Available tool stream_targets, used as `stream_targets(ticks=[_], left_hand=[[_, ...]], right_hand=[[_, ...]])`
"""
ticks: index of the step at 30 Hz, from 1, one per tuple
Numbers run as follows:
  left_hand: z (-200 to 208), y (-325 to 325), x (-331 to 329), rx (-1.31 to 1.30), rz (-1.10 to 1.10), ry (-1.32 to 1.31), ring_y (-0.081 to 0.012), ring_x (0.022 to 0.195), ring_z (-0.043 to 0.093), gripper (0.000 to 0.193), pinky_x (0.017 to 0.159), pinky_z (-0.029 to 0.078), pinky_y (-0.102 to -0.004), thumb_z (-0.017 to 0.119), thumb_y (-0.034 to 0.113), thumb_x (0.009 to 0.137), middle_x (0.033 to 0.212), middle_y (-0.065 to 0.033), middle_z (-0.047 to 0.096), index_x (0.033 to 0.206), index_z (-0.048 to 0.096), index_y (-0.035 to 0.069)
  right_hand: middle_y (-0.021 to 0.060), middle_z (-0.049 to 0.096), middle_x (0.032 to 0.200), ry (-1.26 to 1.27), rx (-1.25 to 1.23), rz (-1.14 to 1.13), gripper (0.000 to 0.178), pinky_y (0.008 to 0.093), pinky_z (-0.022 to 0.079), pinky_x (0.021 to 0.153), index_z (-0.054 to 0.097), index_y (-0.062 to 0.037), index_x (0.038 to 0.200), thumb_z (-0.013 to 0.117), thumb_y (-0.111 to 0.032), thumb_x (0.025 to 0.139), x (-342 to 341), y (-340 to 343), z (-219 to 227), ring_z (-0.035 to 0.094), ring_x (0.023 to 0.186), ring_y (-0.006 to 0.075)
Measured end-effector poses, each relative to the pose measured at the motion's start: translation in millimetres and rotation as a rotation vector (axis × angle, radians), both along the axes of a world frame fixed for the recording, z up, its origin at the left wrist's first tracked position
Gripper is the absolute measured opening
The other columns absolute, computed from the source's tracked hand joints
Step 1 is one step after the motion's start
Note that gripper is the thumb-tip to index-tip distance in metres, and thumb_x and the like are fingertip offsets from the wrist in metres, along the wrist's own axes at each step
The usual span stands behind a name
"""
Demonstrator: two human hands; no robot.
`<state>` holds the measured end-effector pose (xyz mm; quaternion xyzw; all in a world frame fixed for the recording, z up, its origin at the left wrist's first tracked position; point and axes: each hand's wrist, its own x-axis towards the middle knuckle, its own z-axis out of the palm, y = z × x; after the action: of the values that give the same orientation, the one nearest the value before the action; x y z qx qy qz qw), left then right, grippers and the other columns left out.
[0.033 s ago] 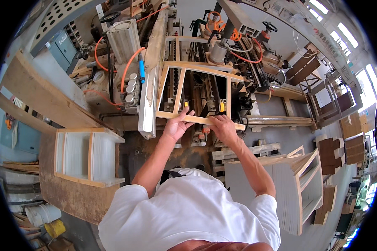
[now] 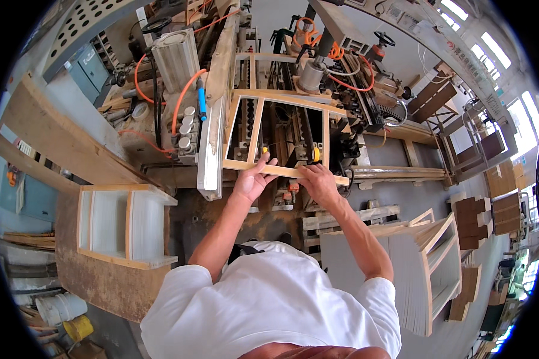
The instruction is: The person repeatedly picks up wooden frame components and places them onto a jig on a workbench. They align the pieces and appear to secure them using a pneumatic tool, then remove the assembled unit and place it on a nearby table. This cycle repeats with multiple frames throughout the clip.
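Observation:
A pale wooden frame (image 2: 256, 128) with two inner crossbars lies over the tracks of a machine (image 2: 308, 119) in front of me. My left hand (image 2: 254, 180) grips its near rail left of the middle, thumb on top and some fingers hidden beneath. Farther right along the same rail, my right hand (image 2: 319, 183) has its fingers closed over the wood. The frame's left side runs beside a long metal beam (image 2: 211, 157), and its far rail reaches toward an upright metal cylinder (image 2: 311, 78). Behind it, a second wooden frame (image 2: 253, 67) is partly visible.
Stacked frames (image 2: 129, 224) stand on a brown board (image 2: 120, 284) at left. Another large stack (image 2: 401, 263) is at right, near a wooden pallet (image 2: 353, 220). Orange hoses (image 2: 139, 78) and a blue-handled air tool (image 2: 202, 105) hang by the beam. A white bucket (image 2: 60, 306) sits lower left.

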<state>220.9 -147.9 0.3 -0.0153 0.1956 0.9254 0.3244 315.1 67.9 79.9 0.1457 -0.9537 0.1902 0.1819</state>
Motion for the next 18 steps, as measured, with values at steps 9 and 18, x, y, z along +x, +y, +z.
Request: stream_targets(ticks=[9, 18], left_hand=[[8.0, 23.1, -22.7, -0.048, 0.094, -0.039, -0.0259, 0.125, 0.054, 0.031, 0.105, 0.044, -0.0550, 0.063, 0.010, 0.094, 0.125, -0.0026, 0.062, 0.124, 0.056, 0.005], [17.3, 32.8, -16.7, -0.087, 0.171, -0.069, -0.0266, 0.130, 0.050, 0.037, 0.109, 0.039, -0.0549, 0.059, 0.007, 0.095, 0.134, -0.0039, 0.056, 0.131, 0.050, 0.004]], right_hand=[[0.0108, 0.066, 0.093, -0.055, 0.028, 0.033, 0.036, 0.0422, 0.048, 0.081, 0.065, -0.0056, 0.112, 0.071, -0.018, 0.079, -35.6, 27.8, 1.1, 0.060, 0.090, 0.0324], [0.0078, 0.066, 0.099, -0.064, 0.052, 0.109, 0.036, 0.0400, 0.048, 0.085, 0.064, -0.0070, 0.112, 0.071, -0.020, 0.079, -45.7, 44.1, 3.7, 0.061, 0.093, 0.0300]])
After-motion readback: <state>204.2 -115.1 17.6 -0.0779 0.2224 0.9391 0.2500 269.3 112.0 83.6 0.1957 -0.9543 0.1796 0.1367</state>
